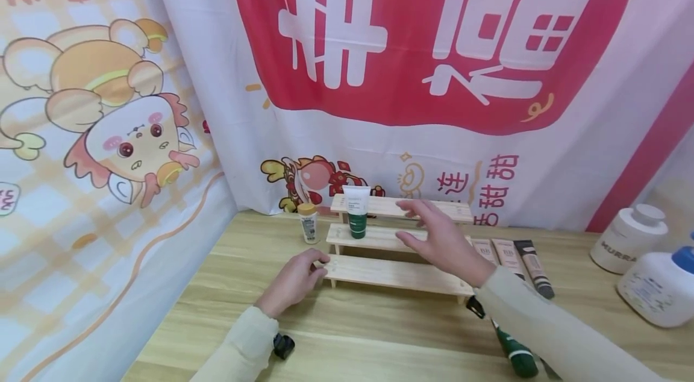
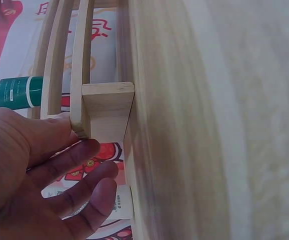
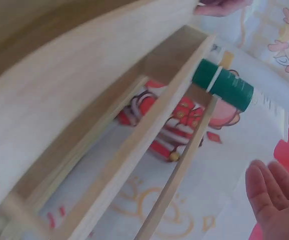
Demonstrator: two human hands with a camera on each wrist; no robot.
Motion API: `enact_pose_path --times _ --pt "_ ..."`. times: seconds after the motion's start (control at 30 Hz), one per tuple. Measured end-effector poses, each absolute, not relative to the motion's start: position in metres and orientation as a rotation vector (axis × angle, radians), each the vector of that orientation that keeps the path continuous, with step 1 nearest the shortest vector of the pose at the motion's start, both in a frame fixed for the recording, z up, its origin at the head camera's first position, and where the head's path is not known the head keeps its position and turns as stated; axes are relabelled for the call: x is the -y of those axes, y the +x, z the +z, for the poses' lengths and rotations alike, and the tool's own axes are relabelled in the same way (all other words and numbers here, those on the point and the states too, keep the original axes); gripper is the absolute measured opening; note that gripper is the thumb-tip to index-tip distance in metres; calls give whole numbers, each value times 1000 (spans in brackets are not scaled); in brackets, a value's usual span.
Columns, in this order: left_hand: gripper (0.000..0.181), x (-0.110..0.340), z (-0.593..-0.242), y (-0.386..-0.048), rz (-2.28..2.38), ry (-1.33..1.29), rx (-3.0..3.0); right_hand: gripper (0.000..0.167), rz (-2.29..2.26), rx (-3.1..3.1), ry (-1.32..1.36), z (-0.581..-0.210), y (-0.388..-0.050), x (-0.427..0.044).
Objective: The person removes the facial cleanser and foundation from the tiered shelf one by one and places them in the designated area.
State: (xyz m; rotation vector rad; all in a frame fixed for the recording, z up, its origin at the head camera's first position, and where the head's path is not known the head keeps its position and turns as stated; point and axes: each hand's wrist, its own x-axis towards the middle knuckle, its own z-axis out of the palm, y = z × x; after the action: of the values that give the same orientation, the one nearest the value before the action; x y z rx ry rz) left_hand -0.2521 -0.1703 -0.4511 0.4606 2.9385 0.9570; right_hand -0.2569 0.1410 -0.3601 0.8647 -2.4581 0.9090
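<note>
A three-tier wooden display shelf (image 1: 398,273) stands on the table. My left hand (image 1: 293,282) pinches the left end of its lowest tier, the thumb above and a finger below, as the left wrist view shows at the shelf end (image 2: 79,122). On the middle tier, toward the left, a white and green squeeze tube (image 1: 357,207) stands upright on its green cap. My right hand (image 1: 447,243) hovers over the right part of the shelf, fingers apart and holding nothing. In the right wrist view its fingers (image 3: 274,185) are away from the tube (image 3: 229,87).
A small bottle (image 1: 308,226) with a yellow cap stands left of the shelf. Several BB tubes (image 1: 506,254) and a dark-ended tube (image 1: 534,267) lie to the right. Another green tube (image 1: 515,355) lies partly under the right forearm. Two white bottles (image 1: 629,240) stand far right.
</note>
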Motion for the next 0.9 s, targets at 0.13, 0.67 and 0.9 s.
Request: enact_pose_path --times 0.13,0.67,0.9 --pt "23 170 -451 -252 961 462 -2937 65 982 2382 931 -356 -272 -117" --pt "21 170 -452 -251 964 454 -2938 63 1167 2295 886 -374 -299 -76" --pt "21 170 -450 -251 957 478 -2940 63 1273 2211 804 -390 -305 -64"
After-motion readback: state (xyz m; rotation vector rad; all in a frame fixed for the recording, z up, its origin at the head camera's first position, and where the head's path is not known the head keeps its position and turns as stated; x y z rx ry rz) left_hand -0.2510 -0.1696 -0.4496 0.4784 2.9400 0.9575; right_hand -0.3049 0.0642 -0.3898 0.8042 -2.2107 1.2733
